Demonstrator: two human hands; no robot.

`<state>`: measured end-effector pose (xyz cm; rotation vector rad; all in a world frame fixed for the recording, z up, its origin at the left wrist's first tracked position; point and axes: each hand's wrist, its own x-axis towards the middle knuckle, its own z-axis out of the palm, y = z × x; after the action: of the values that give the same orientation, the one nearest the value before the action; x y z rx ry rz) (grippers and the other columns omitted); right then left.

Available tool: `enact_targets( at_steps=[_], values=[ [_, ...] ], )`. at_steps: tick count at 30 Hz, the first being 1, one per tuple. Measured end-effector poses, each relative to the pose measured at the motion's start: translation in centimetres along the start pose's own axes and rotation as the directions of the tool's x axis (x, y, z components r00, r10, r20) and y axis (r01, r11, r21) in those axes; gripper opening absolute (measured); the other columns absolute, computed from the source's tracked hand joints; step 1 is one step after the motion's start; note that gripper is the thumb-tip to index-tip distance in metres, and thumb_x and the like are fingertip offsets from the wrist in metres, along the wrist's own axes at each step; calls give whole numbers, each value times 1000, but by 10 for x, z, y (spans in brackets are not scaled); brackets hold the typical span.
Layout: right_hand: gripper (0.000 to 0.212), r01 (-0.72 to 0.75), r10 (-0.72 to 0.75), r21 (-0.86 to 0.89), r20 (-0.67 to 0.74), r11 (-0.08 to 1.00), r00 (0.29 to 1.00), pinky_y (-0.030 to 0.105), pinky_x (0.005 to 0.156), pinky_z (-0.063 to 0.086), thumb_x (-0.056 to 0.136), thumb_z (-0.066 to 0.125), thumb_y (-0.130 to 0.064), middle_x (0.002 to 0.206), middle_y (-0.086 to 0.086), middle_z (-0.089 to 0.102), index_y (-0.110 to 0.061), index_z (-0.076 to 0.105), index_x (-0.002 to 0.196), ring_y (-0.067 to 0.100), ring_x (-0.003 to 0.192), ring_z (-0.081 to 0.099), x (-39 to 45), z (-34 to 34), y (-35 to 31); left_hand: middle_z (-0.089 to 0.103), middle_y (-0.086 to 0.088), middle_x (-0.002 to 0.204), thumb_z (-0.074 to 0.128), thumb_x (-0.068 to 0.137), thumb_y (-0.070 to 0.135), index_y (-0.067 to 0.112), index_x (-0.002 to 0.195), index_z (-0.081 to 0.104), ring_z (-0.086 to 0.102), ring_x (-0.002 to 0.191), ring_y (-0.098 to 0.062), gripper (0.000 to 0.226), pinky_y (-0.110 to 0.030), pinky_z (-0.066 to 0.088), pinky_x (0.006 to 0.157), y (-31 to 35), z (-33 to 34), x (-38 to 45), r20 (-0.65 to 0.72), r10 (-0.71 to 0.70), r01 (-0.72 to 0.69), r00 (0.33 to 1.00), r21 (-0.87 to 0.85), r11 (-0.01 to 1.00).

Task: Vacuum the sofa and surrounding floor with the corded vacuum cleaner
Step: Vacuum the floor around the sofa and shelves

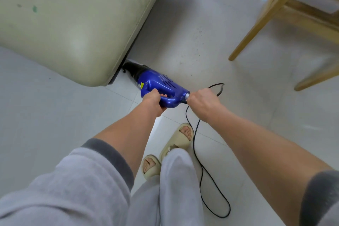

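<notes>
A blue hand-held vacuum cleaner [161, 86] points down and left, its black nozzle tucked at the floor under the corner of the pale green sofa [73, 22]. My left hand [153, 102] grips the vacuum's blue handle. My right hand [202, 102] holds the black cord [197, 154] right where it leaves the back of the vacuum. The cord loops past my right hand and trails down across the floor beside my feet.
White glossy floor tiles [211, 42] carry dark specks of dirt right of the sofa. Wooden chair or table legs [256, 24] stand at the upper right. My feet in beige slippers [176, 143] stand just behind the vacuum.
</notes>
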<state>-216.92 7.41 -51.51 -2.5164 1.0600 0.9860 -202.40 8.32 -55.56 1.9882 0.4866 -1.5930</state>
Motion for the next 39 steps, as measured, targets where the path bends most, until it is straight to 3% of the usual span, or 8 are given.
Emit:
enact_targets(
  at_steps=[4, 8, 16, 18, 24, 28, 33, 39],
  values=[
    [24, 9, -9, 0, -21, 1000, 1000, 28, 62, 43, 90, 48, -2, 94, -1, 62, -15, 59, 107, 19, 76, 56, -8, 6, -24, 61, -7, 81, 50, 95, 9, 8, 101, 55, 60, 70, -19, 8, -35, 51, 61, -10, -25, -3, -4, -21, 21, 1000, 15, 1000],
    [22, -24, 24, 7, -37, 1000, 999, 27, 59, 41, 89, 53, -4, 82, -2, 49, -17, 60, 106, 17, 70, 50, -14, 8, -32, 64, -9, 86, 52, 94, 7, 8, 105, 55, 64, 76, -21, 11, -36, 53, 65, -9, -30, -5, 20, -16, 15, 1000, 39, 999],
    [25, -114, 116, 87, -12, 990, 993, 28, 61, 40, 91, 50, -1, 98, 3, 55, -12, 57, 111, 19, 75, 50, -20, 3, -6, 61, -8, 79, 49, 93, 4, 9, 121, 54, 62, 68, -19, 29, -34, 52, 56, 3, 9, -6, 97, 25, -35, 995, 103, 994],
    [24, -151, 153, 109, -8, 982, 988, 28, 62, 39, 92, 49, -2, 94, 3, 51, -12, 56, 113, 20, 77, 52, -19, 2, 6, 59, -7, 78, 48, 94, 5, 8, 121, 54, 60, 67, -19, 28, -34, 51, 56, 8, 28, -7, 108, 32, -46, 994, 123, 991],
    [22, -193, 193, 113, 11, 975, 981, 28, 61, 41, 91, 50, -3, 88, 2, 46, -12, 57, 109, 19, 74, 48, -9, 1, 34, 58, -7, 79, 49, 94, 5, 8, 109, 53, 60, 69, -19, 16, -36, 53, 72, 25, 58, -12, 126, 15, -38, 992, 182, 982],
    [24, -198, 198, 131, 11, 971, 980, 29, 63, 44, 89, 51, -2, 95, 2, 54, -13, 58, 109, 21, 82, 59, 0, -3, 46, 57, -6, 78, 49, 94, 5, 9, 119, 55, 59, 69, -18, 26, -35, 52, 67, 41, 73, -13, 127, 32, -60, 991, 223, 973],
    [23, -229, 234, 156, -14, 961, 972, 28, 61, 44, 88, 53, -4, 93, 1, 58, -13, 57, 109, 20, 80, 60, 9, -6, 59, 53, -4, 76, 44, 95, 5, 7, 128, 53, 55, 67, -15, 34, -32, 50, 64, 55, 92, -11, 156, 68, -108, 985, 263, 959],
    [24, -216, 221, 198, -4, 956, 975, 28, 59, 40, 87, 50, 0, 80, -1, 49, -14, 57, 105, 19, 69, 51, 4, -1, 63, 54, -4, 75, 47, 93, 4, 7, 125, 54, 57, 67, -16, 32, -31, 50, 56, 49, 93, -13, 161, 45, -90, 986, 280, 956]
  ],
)
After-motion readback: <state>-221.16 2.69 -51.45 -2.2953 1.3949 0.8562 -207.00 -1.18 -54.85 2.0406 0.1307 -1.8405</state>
